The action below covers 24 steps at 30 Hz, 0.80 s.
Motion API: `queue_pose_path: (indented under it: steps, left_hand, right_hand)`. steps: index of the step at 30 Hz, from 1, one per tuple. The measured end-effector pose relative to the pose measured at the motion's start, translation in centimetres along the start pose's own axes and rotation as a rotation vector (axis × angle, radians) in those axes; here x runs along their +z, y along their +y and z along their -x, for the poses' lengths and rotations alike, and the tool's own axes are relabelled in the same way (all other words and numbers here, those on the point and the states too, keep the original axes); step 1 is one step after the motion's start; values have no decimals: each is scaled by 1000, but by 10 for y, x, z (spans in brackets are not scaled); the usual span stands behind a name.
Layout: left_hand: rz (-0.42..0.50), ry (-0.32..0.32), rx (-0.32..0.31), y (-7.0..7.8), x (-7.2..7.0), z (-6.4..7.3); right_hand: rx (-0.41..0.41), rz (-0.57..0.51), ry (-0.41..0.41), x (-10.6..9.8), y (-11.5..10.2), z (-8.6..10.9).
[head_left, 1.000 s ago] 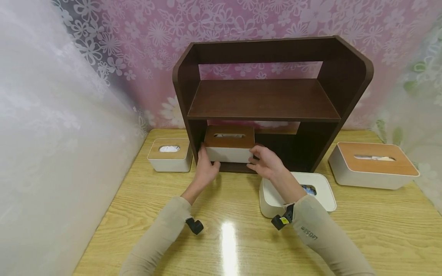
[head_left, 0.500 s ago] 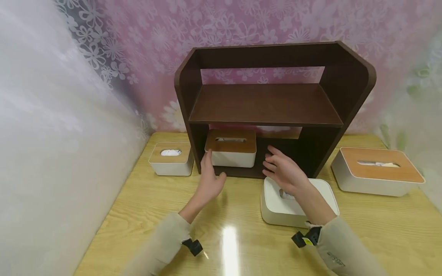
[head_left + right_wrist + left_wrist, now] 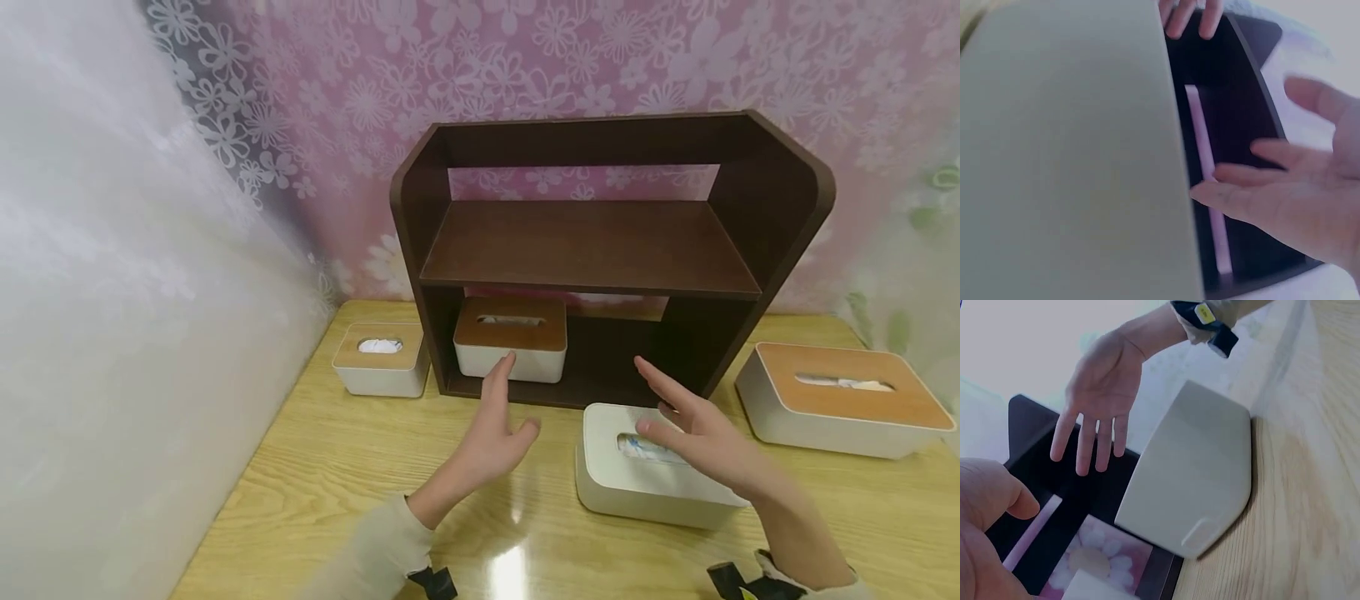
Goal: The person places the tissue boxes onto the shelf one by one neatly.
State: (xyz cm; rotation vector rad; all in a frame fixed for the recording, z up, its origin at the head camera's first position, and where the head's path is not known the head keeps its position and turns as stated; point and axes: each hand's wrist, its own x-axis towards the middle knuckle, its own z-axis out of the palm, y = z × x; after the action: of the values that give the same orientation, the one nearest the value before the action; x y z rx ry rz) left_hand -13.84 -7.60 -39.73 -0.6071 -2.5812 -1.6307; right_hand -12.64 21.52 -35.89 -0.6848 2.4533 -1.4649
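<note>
In the head view, a white tissue box with a brown wooden lid [image 3: 525,333] stands in the left of the shelf's lower compartment. My left hand [image 3: 487,437] is in front of it, fingers extended and thumb apart; whether a fingertip touches the box is unclear. An all-white tissue box [image 3: 652,496] sits on the table before the shelf's right half, and its side [image 3: 1191,469] fills much of the left wrist view. Over that box hovers my right hand [image 3: 701,437], fingers spread. Nothing is between the fingers of the right hand [image 3: 1304,187] in the right wrist view.
The dark brown two-tier shelf [image 3: 592,242] stands against a flowered curtain [image 3: 480,67]. A small wood-lidded tissue box [image 3: 382,371] is at its left, a larger one [image 3: 855,383] at its right. All rest on the wooden table [image 3: 300,492].
Both hands have let go of the brown-lidded tissue box and drawn back. My right hand moved right, over the white tissue box; my left came toward me. The head view has tilted.
</note>
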Motion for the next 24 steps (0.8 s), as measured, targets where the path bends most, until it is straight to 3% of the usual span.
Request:
queue_pose_path:
  steps: [5,9,14,18,24]
  left_hand:
    - [26,-72,-9,9,9,3]
    - [55,-93,-15,10,17,3]
    - [107,-98,-32,2,30,12]
    - [78,-117,-37,-3,37,21]
    - [26,-162,2,-3,37,10]
  right_hand:
    - [-12,193,-13,-14,4,18]
    - [-5,279,-4,-26,11,27]
    - [6,319,-16,-39,25,38]
    - [0,358,-22,-43,36,44]
    - [-42,381,-17,-57,44,45]
